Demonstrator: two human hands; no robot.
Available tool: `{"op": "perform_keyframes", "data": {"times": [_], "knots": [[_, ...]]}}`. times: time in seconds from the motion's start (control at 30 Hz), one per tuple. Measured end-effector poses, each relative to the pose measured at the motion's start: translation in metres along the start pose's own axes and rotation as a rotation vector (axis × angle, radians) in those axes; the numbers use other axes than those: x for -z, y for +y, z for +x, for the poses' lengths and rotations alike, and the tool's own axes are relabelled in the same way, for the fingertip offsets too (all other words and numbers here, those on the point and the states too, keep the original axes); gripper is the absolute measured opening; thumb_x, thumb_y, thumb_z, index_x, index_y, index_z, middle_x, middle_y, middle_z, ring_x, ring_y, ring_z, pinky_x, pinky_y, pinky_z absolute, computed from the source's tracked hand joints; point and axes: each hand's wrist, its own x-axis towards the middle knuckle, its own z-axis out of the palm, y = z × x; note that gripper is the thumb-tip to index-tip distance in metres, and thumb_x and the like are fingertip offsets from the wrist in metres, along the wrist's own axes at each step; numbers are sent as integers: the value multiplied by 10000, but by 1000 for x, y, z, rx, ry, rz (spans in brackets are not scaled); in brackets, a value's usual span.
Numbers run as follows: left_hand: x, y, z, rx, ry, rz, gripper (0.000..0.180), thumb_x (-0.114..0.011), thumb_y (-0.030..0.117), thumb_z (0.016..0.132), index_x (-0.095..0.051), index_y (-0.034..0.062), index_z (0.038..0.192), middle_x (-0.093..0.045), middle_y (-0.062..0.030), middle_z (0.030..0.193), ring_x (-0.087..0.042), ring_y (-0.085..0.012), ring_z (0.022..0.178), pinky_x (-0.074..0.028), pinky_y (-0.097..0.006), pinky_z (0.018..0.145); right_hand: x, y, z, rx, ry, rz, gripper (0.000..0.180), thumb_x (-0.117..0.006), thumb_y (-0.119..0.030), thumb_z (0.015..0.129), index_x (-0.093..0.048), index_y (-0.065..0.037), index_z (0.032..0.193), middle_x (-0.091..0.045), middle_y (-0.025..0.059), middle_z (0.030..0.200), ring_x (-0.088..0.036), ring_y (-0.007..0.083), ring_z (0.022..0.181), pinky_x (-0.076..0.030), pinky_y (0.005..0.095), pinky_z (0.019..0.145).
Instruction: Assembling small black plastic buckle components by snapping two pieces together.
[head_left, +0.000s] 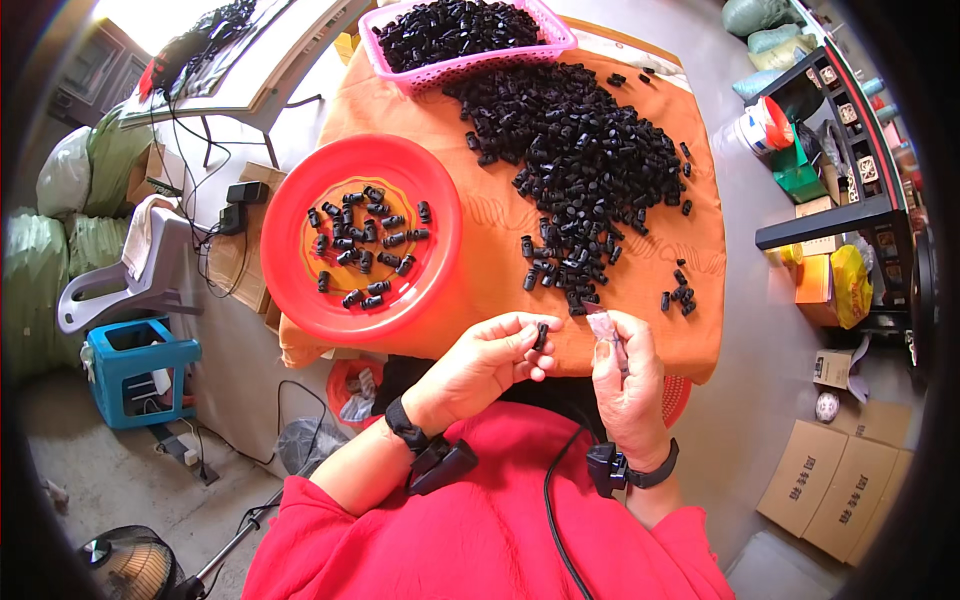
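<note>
My left hand pinches a small black barrel-shaped plastic piece that looks like a cord lock, at the table's near edge. Just right of it, my right hand is closed around a slim thing wrapped in pale pinkish film; its dark tip points away from me, and its kind is unclear. Beyond both hands spreads a large heap of black cord locks on an orange cloth. To the left, a round red tray carries several more, lying loosely apart.
A pink basket full of the black pieces stands at the far edge. A few lie apart at the right. A blue stool and a grey chair are at left; a shelf and cardboard boxes at right.
</note>
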Motion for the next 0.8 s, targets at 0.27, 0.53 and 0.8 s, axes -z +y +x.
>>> {"op": "perform_keyframes", "data": {"times": [0.27,0.53,0.8], "knots": [[-7,1,5,-2,-36,-14,331,-594,203,996,-560,5,1260,-633,-35,1019,-623,-120,898,-526,-263,802,0,-9,1,65,7,-37,246,-582,-128,1001,-574,2,1210,-626,116,925,-622,193,770,-510,300,682],[-7,-3,5,-17,-18,0,267,-594,226,997,-585,48,1197,-619,-19,977,-613,-114,872,-524,-263,765,6,-11,5,128,-65,-76,164,-583,-83,977,-593,-14,1125,-597,125,898,-610,267,808,-491,351,724],[-8,-4,1,-46,11,-7,292,-581,245,1003,-582,7,1173,-615,-32,972,-602,-118,883,-513,-257,758,4,-20,9,186,-86,-206,84,-594,-15,929,-603,-35,1010,-618,109,884,-605,304,809,-480,383,719]]}}
